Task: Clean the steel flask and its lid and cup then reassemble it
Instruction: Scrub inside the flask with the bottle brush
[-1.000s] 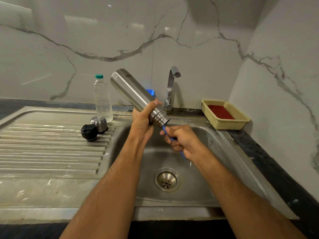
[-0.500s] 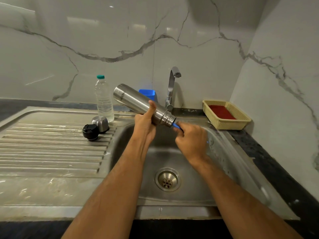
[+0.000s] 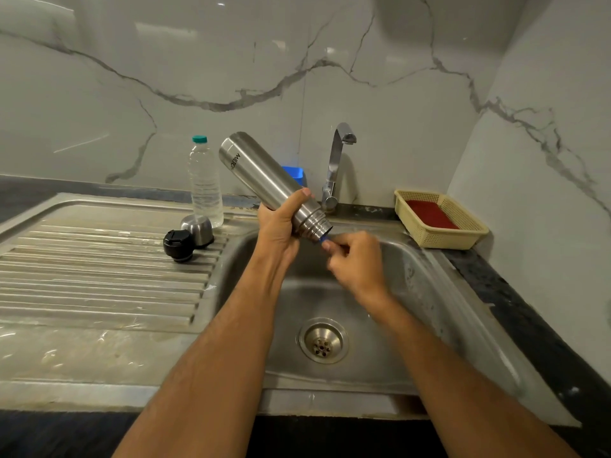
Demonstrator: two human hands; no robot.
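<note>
The flask [image 3: 264, 180] is being held tilted, mouth down, over the sink [image 3: 429, 292], clamped in the left hand [image 3: 281, 226]. A blue brush handle [image 3: 324, 239] is being pinched by the right hand [image 3: 355, 262] at the mouth. Strokes are best kept along the flask's axis. Lid [image 3: 178, 245] and cup [image 3: 197, 229] are being left on the drainboard [image 3: 99, 276].

A steel flask [image 3: 261, 175], uncapped, is tilted mouth-down over the sink. Its black lid [image 3: 178, 245] and steel cup [image 3: 197, 230], upside down, touch on the draining board.
</note>
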